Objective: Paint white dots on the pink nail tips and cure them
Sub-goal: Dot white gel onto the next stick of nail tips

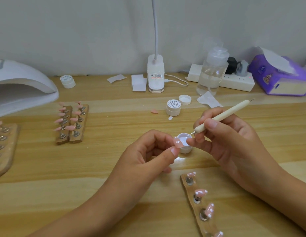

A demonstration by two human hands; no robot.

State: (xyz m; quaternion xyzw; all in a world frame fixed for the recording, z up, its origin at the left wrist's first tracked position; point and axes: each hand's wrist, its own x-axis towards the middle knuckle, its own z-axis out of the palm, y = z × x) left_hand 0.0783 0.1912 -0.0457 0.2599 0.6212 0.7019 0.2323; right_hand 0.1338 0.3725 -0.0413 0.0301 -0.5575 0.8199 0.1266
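One nail tip (178,142) clamped in left hand (148,153), dotting tool (224,115) in right hand (234,139), gel pot (185,149) between.

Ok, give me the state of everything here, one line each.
left hand: pinches the nail tip.
nail tip: held, has white dots.
right hand: grips the dotting tool.
dotting tool: point over gel pot.
gel pot: open.
labelled jar: lidded.
near strip's tips: dotted white.
far stands' tips: plain pink.

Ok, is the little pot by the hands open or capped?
Open: the pot has no lid, its white inside shows, and the dotting tool's metal tip sits at its rim.
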